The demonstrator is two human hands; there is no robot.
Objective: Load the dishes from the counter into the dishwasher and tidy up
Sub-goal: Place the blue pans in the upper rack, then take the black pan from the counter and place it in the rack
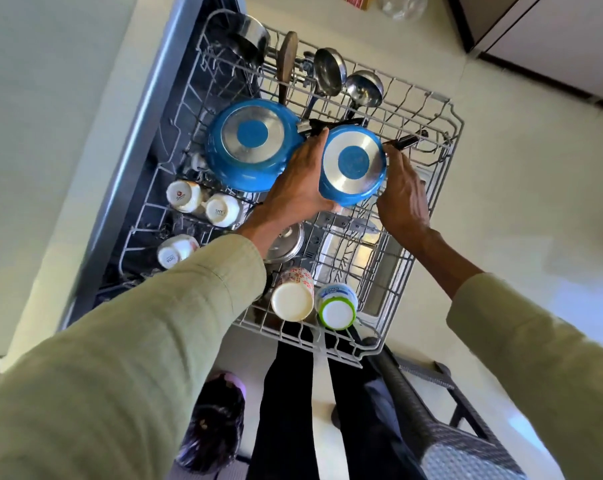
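Both hands are at the smaller blue pan (353,164), which sits upside down at the middle of the frame in the pulled-out dishwasher rack (456,133). The left hand (294,188) cups the pan's left wall with curved fingers; the right hand (402,195) reaches to its right rim near the black handle (402,143), though whether its fingers close on the rim I cannot tell.

To seat it well, I would tilt the pan so the rim drops between the wire tines, with the handle pointing toward the upper right corner, where the rack is bare.

The larger blue pan (253,143) lies touching or just beside it on the left (little slack there). Ladles (362,90) and a wooden spoon (288,60) stand just above. Open room lies right of the pan and below it, toward the rack's right edge. Cups (220,209) fill the left side, and two upturned tumblers (293,301) stand at the lower edge, near the person's legs.
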